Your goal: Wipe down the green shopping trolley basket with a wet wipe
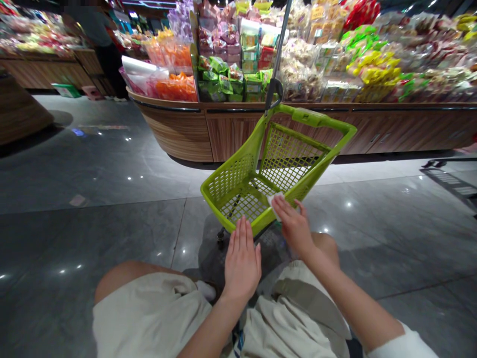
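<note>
A green plastic shopping cart (231, 179) with latticed sides stands right in front of my knees. My right hand (294, 223) presses a small white cloth or tissue (276, 203) against the cart's near rim, fingers bent over it. Flat and stretched out, my left hand (243, 258) has its fingertips at the near front corner of the rim. Nothing shows in that hand. Whether its fingertips touch the rim or sit just short of it, I cannot tell. Through the lattice the basket's floor is visible, with no goods on it.
Behind the cart runs a wood-panelled display counter (175, 129) piled with bagged snacks (219, 74). A grey pole (278, 49) rises beside the cart's handle. Another person (100, 40) stands at the back left. Part of another cart (450, 179) shows at the right edge.
</note>
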Action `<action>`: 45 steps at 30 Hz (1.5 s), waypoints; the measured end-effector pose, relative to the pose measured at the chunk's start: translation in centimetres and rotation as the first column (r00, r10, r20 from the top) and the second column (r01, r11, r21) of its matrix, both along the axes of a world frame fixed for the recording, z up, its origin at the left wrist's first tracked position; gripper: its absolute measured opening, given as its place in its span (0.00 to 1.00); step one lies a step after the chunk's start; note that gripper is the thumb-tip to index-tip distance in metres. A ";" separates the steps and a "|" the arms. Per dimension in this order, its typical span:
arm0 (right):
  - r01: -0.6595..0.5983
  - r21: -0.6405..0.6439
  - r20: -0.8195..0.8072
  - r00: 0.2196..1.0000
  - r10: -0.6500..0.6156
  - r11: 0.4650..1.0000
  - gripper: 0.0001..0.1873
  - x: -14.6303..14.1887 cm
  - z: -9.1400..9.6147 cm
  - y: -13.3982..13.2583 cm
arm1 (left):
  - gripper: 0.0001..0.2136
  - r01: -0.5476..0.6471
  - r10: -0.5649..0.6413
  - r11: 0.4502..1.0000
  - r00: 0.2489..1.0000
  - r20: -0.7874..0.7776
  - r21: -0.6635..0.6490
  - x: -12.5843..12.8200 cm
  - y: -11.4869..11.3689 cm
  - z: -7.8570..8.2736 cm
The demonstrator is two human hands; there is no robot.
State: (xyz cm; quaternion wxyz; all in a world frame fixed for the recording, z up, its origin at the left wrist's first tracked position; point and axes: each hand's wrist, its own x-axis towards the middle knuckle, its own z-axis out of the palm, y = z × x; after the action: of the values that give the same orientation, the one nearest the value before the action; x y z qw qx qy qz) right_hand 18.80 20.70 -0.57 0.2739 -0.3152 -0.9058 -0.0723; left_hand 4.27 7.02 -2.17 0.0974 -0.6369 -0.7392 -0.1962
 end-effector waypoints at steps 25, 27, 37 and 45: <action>0.156 -0.046 -0.064 0.985 -0.159 0.987 0.37 -0.2 0.2 1.3 | 0.33 0.016 -0.016 1.000 1.000 0.017 0.004 0.2 0.1 0.0; 0.043 -0.046 -0.020 0.999 -0.044 0.998 0.36 -1.5 -0.2 -1.2 | 0.34 0.010 -0.010 1.000 1.000 0.025 0.012 0.3 0.1 -0.1; 0.151 -0.044 -0.075 0.985 -0.154 0.987 0.36 0.9 0.2 2.8 | 0.34 0.026 -0.026 1.000 0.999 0.024 0.005 0.0 -0.1 -0.4; -0.291 -0.087 0.127 0.945 0.301 0.953 0.38 -0.8 0.0 -1.1 | 0.35 0.036 -0.036 0.999 0.999 0.025 -0.004 0.1 0.0 -0.3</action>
State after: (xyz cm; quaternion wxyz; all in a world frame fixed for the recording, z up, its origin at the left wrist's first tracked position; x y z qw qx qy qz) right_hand 18.02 19.59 -0.53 0.2071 -0.1788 -0.9616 -0.0219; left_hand 4.35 7.05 -2.44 0.0834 -0.6477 -0.7293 -0.2040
